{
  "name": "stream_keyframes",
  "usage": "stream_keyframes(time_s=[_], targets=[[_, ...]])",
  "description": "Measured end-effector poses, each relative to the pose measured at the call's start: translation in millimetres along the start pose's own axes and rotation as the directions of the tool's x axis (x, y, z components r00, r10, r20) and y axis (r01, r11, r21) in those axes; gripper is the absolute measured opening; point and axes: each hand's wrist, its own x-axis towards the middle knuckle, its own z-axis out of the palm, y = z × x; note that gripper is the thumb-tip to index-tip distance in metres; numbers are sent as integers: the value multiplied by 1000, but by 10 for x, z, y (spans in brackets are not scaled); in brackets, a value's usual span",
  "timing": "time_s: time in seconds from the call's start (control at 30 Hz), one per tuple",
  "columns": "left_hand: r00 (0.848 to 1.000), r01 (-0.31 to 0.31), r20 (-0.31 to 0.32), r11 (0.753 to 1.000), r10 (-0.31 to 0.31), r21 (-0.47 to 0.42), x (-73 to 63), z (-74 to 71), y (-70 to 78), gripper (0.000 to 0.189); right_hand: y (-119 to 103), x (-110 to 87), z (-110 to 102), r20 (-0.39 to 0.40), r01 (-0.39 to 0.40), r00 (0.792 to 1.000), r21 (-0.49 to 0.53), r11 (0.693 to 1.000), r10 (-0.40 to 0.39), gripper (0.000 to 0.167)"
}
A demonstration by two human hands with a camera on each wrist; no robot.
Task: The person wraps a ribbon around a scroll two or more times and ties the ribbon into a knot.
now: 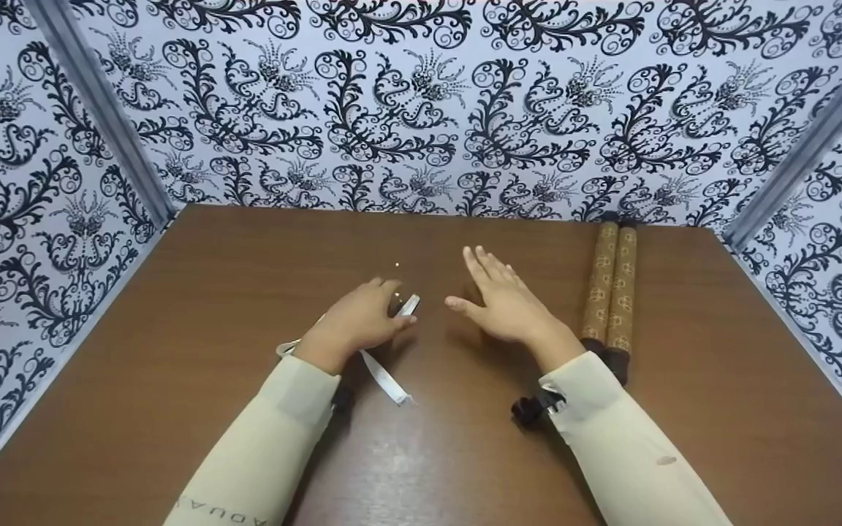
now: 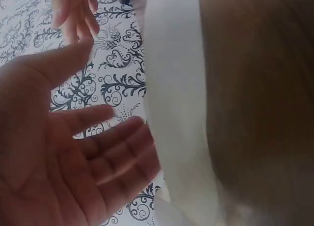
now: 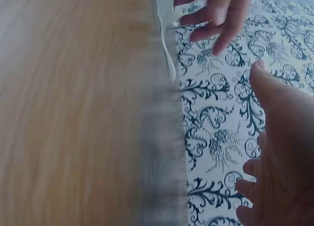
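A flat white ribbon (image 1: 384, 376) lies on the brown table, partly hidden under my left hand (image 1: 362, 314). Its loop shows left of the wrist, and one end runs toward the front. In the left wrist view the ribbon (image 2: 176, 88) passes beside the hand, whose palm is bare and whose fingers are loosely bent around nothing. My right hand (image 1: 501, 303) hovers to the right with straight fingers and the thumb apart, holding nothing. Two brown-gold patterned rolls with dark ends, a left one (image 1: 600, 281) and a right one (image 1: 623, 292), lie side by side beyond it.
The wooden table (image 1: 392, 467) is bordered by a back wall (image 1: 421, 109) and side walls with black scroll patterns. Grey posts stand at both back corners. A black wrist device (image 1: 531, 410) sits at the right sleeve.
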Motion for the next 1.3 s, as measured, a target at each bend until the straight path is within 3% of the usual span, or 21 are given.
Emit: stream_keyframes(time_s=[0.2, 0.63, 0.9, 1.1, 1.17, 1.3], targets=[[998, 55, 26, 998, -57, 40, -16, 32, -35, 48, -103, 46, 55, 19, 18, 1000, 29, 999, -19, 94], [988, 67, 137, 996, -75, 61, -36, 30, -15, 15, -299, 110, 185, 53, 100, 993, 33, 994, -102, 88], [993, -59, 105, 998, 55, 34, -5, 55, -16, 7, -433, 119, 280, 68, 192, 978, 52, 980, -195, 77], [979, -190, 69, 981, 192, -31, 2, 61, 18, 13, -503, 116, 315, 77, 220, 971, 77, 973, -226, 60], [976, -207, 53, 977, 209, -45, 8, 68, 29, 15, -515, 110, 316, 77, 217, 972, 84, 973, -223, 51], [983, -181, 24, 983, 182, -41, 22, 83, 38, 12, -528, 111, 318, 54, 232, 970, 84, 969, -237, 29]])
